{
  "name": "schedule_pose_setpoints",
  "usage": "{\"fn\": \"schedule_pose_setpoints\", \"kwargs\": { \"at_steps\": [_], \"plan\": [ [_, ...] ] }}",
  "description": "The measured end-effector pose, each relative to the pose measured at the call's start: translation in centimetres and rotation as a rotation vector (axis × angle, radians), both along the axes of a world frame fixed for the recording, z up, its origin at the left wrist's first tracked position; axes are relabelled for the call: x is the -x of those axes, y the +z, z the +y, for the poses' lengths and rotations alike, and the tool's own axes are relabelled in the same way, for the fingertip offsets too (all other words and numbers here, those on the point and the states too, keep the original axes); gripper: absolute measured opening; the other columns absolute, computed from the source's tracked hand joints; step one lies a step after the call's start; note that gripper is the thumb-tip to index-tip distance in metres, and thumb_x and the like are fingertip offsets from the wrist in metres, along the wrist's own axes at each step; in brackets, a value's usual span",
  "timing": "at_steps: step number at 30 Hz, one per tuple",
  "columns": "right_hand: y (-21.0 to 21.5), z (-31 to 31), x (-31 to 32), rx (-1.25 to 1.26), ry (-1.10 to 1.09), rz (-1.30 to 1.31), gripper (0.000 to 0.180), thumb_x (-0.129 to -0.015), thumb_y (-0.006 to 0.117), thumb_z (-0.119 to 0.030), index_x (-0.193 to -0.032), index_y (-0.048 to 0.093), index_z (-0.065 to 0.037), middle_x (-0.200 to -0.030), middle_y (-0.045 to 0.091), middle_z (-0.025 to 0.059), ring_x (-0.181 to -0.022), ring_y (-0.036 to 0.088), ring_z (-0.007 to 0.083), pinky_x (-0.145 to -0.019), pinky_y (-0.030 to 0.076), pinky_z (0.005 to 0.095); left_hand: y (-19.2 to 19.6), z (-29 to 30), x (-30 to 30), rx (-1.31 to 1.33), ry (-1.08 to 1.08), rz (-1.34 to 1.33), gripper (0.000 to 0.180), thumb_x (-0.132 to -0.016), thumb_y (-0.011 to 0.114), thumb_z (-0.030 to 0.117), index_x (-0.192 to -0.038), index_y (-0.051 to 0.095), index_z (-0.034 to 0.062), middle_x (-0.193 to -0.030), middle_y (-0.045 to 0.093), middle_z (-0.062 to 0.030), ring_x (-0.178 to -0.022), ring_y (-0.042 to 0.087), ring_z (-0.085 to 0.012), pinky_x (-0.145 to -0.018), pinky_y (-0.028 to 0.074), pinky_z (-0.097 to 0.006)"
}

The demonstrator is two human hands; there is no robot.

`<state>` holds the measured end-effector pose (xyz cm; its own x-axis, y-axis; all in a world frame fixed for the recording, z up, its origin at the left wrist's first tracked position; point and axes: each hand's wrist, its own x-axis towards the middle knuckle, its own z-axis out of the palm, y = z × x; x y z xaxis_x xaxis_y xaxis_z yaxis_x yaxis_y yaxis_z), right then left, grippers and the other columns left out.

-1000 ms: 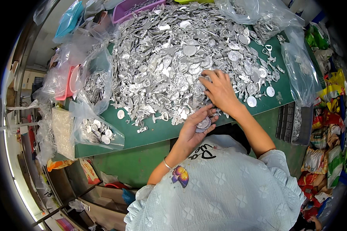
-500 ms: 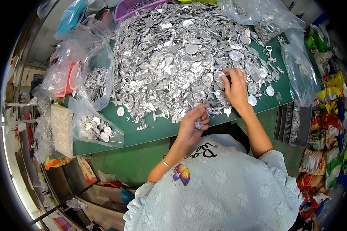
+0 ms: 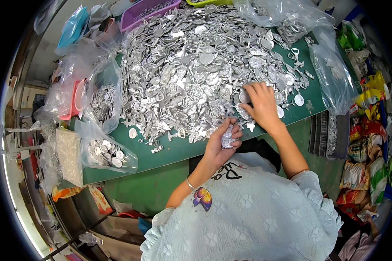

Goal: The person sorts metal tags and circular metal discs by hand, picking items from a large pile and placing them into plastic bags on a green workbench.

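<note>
A large heap of silver-coloured metal castings (image 3: pixel 178 78), with round medallions and cross-shaped pieces among them, covers most of the green tabletop (image 3: pixel 161 156). Close to the near edge, my left hand (image 3: pixel 220 145) is turned partly palm up, its fingers curled around round silver medallions (image 3: pixel 228 140); how many is hidden. At the heap's near right side, my right hand (image 3: pixel 263 104) has thumb and fingers on either side of a flat round medallion (image 3: pixel 245 96). Other castings lie right under its fingertips.
Clear bags of castings (image 3: pixel 106 152) lie at the left, by a red scoop-like tray (image 3: pixel 76 100). A purple basin (image 3: pixel 146 13) and a blue tray (image 3: pixel 73 27) stand behind. Plastic bags (image 3: pixel 331 65) drape the right edge. A grey crate (image 3: pixel 331 135) sits below, near colourful sacks (image 3: pixel 357 174).
My right hand has shifted slightly left and nearer me with a round medallion at its fingers. My left hand has turned and loosened, showing more of its medallions. The view has shifted slightly.
</note>
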<state>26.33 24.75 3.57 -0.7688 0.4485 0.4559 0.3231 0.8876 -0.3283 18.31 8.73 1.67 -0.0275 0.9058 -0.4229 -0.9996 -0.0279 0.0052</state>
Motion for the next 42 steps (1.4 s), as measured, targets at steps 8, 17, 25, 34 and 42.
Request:
{"fn": "schedule_pose_setpoints", "kwargs": {
  "at_steps": [8, 17, 25, 34, 42],
  "plan": [
    [-2.7, 0.6, -0.8, 0.189, -0.041, 0.381, 0.021, -0.071, 0.062, 0.001, -0.091, 0.058, 0.003, -0.091, 0.059, 0.0151, -0.081, 0.058, 0.0313, -0.068, 0.047, 0.0369, 0.4, 0.4, 0.0, 0.018, -0.001, 0.039, 0.025, -0.091, 0.050, 0.031, -0.087, 0.051, 0.0059, -0.083, 0.048, -0.0050, -0.070, 0.043, -0.0130, -0.047, 0.033, -0.021],
    [0.3, 0.5, -3.7, 1.362, 0.003, 0.457, 0.016, -0.081, 0.059, -0.006, -0.095, 0.061, 0.001, -0.080, 0.060, 0.0008, -0.066, 0.050, 0.0055, -0.058, 0.038, 0.0192, 2.5, 2.8, -1.3, 0.134, -0.078, 0.321, 0.044, -0.090, 0.052, 0.030, -0.126, 0.043, 0.0072, -0.124, 0.050, -0.0078, -0.094, 0.054, -0.0170, -0.067, 0.045, -0.025],
    [-0.3, 5.6, -6.6, 0.144, -0.390, 0.247, 0.021, -0.075, 0.064, -0.010, -0.094, 0.061, -0.001, -0.096, 0.058, 0.0118, -0.088, 0.051, 0.0286, -0.077, 0.040, 0.0365, 0.2, 4.1, -1.2, 0.057, -0.267, 0.189, 0.021, -0.088, 0.055, 0.026, -0.091, 0.055, 0.0051, -0.070, 0.048, -0.0002, -0.068, 0.049, -0.0119, -0.046, 0.033, -0.020],
    [-1.6, 7.3, -6.3, 0.119, -0.298, 0.056, 0.035, -0.069, 0.071, -0.023, -0.096, 0.061, -0.004, -0.107, 0.051, 0.0088, -0.102, 0.044, 0.0273, -0.084, 0.033, 0.0386, 2.2, 10.4, 0.4, -0.035, 0.023, 2.075, 0.020, -0.078, 0.061, 0.009, -0.097, 0.064, 0.0098, -0.079, 0.057, -0.0064, -0.066, 0.054, -0.0170, -0.054, 0.045, -0.028],
    [-2.3, 8.1, -4.3, 0.264, -0.289, 0.168, 0.038, -0.063, 0.075, -0.021, -0.094, 0.060, -0.005, -0.094, 0.057, 0.0078, -0.096, 0.047, 0.0265, -0.083, 0.032, 0.0395, 3.7, 20.2, 3.4, -0.371, -0.344, 2.859, 0.040, -0.070, 0.068, 0.013, -0.109, 0.059, 0.0146, -0.105, 0.053, -0.0101, -0.086, 0.058, -0.0304, -0.070, 0.049, -0.038]
  ]
}}
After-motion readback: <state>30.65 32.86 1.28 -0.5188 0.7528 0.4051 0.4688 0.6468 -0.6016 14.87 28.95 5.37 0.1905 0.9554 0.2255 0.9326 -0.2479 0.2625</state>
